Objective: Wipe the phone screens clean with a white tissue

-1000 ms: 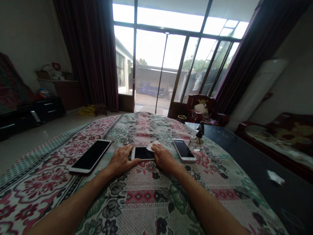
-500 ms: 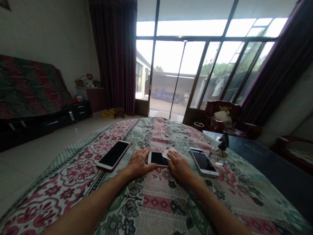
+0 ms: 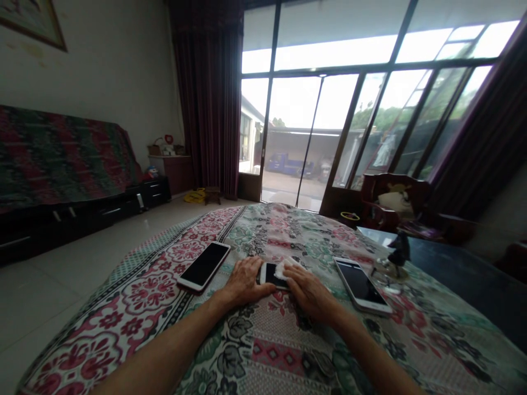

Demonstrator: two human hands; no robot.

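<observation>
White-edged phone [image 3: 269,274] sits between the hands [image 3: 246,277] [image 3: 308,289], apart from two outer phones [image 3: 205,267] [image 3: 362,285].

Backlit by tall dark-framed glass doors [image 3: 288,137], long purple curtains [image 3: 212,104]; floored in pale tile [image 3: 53,288]; plus red-brown, probably wooden armchair [image 3: 374,189].

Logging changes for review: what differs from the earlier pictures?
The view has swung left. The right hand has slid the crumpled white tissue left, farther across the white, black-screened phone. The left hand stays at that phone's left end; two other white-framed phones lie as before.
</observation>
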